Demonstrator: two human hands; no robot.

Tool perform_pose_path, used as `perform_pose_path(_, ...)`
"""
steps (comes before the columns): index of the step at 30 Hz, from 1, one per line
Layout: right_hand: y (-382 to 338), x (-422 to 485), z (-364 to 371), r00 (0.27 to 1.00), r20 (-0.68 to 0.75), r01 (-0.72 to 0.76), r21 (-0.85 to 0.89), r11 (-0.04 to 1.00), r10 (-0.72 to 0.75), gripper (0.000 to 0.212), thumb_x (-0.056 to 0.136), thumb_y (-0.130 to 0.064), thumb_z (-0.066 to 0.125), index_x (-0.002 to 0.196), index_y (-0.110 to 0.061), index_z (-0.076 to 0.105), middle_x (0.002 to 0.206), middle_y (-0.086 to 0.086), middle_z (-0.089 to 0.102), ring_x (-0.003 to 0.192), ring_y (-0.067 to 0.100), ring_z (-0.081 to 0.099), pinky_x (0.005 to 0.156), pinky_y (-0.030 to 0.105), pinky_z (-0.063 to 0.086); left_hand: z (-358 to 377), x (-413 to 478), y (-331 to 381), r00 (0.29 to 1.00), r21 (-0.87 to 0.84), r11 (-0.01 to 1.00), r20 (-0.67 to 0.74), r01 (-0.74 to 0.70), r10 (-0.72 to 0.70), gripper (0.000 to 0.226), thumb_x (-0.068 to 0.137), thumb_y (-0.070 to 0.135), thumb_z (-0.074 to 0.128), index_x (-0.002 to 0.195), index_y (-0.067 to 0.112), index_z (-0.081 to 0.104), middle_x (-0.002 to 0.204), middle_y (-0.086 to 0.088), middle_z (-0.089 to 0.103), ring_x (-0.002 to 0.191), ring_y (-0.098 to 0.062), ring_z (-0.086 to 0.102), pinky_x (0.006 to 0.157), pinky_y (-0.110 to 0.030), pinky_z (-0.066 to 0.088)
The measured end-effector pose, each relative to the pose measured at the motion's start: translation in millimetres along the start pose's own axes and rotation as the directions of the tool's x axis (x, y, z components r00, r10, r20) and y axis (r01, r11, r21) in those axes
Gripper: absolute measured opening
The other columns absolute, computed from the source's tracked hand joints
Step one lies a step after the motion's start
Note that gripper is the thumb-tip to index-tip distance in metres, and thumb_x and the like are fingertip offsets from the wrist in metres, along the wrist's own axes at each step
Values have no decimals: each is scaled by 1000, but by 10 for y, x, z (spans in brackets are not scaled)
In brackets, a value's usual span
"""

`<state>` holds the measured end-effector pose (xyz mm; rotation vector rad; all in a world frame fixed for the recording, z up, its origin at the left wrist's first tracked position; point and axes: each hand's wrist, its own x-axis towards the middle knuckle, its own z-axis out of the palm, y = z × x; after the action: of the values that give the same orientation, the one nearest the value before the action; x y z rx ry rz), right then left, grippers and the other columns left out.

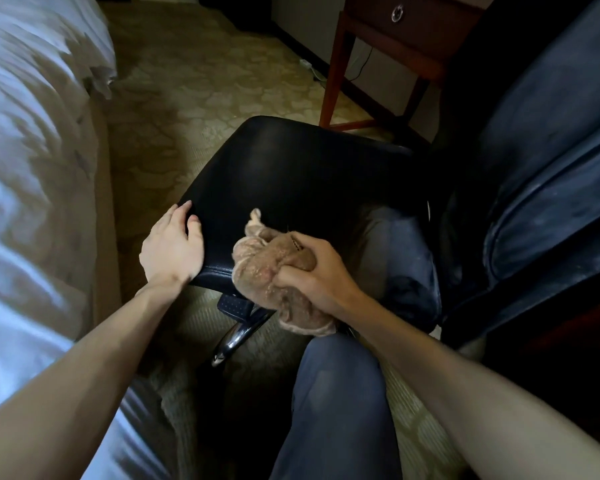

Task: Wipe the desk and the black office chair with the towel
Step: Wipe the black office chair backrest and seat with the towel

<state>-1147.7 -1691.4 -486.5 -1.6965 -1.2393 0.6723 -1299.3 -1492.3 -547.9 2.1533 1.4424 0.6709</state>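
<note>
- Centrally, head view, item 1: black office chair (291,174), glossy seat tilted across the middle of the frame, near corner towards the camera.
- Item 2: padded back (551,168) of the same chair, dark, ribbed and dusty-looking, filling the right side.
- Item 3: left hand (174,247), fingers fairly straight, palm laid flat on the seat's left edge, fingertips on the upper surface; it holds nothing.
- Item 4: right hand (321,275), fingers and thumb curled tight around a bunch of cloth at the seat's near edge.
- Item 5: towel (267,265), tan and fleecy, crumpled in the right hand's grip; 1 end lies on the seat, the other hangs below the hand over the near edge.
- Item 6: desk (395,32), reddish-brown wood, 1 drawer with a ring pull, standing at the top of the frame beyond the chair, well apart from both hands.
- Item 7: lever (234,305), black, textured, just under the seat's near corner.
- Item 8: chrome leg (236,337) of the chair base, below the lever.
- Item 9: trouser leg (336,393), blue-grey, rising from the lower edge beneath the towel.
- Item 10: bed (21,168), white bedding, blurred, along the left side.
- Item 11: carpet (194,81), beige, patterned, between bed and chair.
- Item 12: cable (361,69), trailing on the floor by the wall under the desk.
</note>
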Motion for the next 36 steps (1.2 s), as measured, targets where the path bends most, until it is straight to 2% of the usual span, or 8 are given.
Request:
perform_pose_path(5, -54, 213, -308, 909, -414, 122, 161, 979, -45, 23, 65, -32, 74, 86, -27, 66, 76, -11, 71, 74, 4, 67, 72, 24, 54, 11, -60, 45, 1000, -16, 1000, 2, -5, 5, 47, 110, 40, 32, 154, 29, 45, 162, -1, 41, 151, -25, 34, 121, -46, 29)
perform_pose_path(10, -49, 652, -787, 711, -691, -106, -286, 952, -129, 44, 66, -56, 67, 101, -28, 63, 102, -6, 69, 102, 19, 65, 92, 45, 53, 41, -149, 29, 1000, -8, 1000, -12, -6, 6, 48, 110, 39, 32, 154, 27, 45, 162, -2, 41, 151, -25, 35, 121, -45, 30)
perform_pose_path(17, 160, 1021, -595, 953, -264, -261, -471, 842, 148, 58, 62, -56, 69, 114, -30, 66, 122, -2, 62, 118, 23, 59, 103, 44, 49, 17, -194, 69, 1000, -19, 1000, -4, 13, -13, 48, 110, 38, 32, 154, 26, 45, 162, -2, 41, 150, -22, 34, 122, -42, 27)
perform_pose_path(23, -155, 631, 219, 996, 48, 88, -447, 890, -74, 47, 57, -66, 57, 98, -43, 56, 119, -12, 58, 110, 22, 58, 92, 38, 49, -7, -55, -15, 994, -156, 984, 88, 83, -69, 49, 108, 48, 33, 151, 32, 49, 159, 4, 44, 148, -19, 37, 124, -39, 25)
perform_pose_path(26, -299, 223, 378, 964, 218, 224, -359, 906, -151, 27, 61, -57, 63, 76, -43, 45, 94, -19, 55, 90, 10, 58, 78, 36, 48, -179, 113, -140, 882, -610, 657, 429, 443, -197, 65, 90, 77, 33, 134, 40, 63, 136, 4, 67, 131, -21, 59, 120, -48, 35)
perform_pose_path(28, -355, 74, 378, 953, 256, 217, -208, 954, -161, 22, 62, -50, 65, 75, -37, 54, 81, -16, 60, 78, 8, 61, 73, 44, 53, -245, 114, -172, 869, -643, 607, 460, 467, -181, 65, 93, 76, 30, 129, 37, 67, 127, 3, 72, 123, -20, 64, 116, -48, 40)
perform_pose_path(31, -392, 127, 190, 985, 10, 175, -27, 984, -175, 26, 65, -45, 67, 86, -31, 62, 82, -12, 66, 82, 10, 67, 78, 48, 57, -237, 81, -39, 914, -525, 771, 365, 360, -179, 65, 101, 69, 26, 144, 31, 57, 147, 1, 59, 138, -22, 52, 122, -46, 31)
perform_pose_path(36, -294, 527, -313, 832, -506, 25, -374, 927, -227, 50, 64, -53, 64, 106, -26, 64, 113, -9, 65, 112, 16, 60, 97, 37, 49, -156, -158, 495, 992, -426, 899, 112, 101, -58, 49, 111, 41, 34, 150, 15, 49, 156, -6, 48, 145, -25, 42, 121, -36, 28)
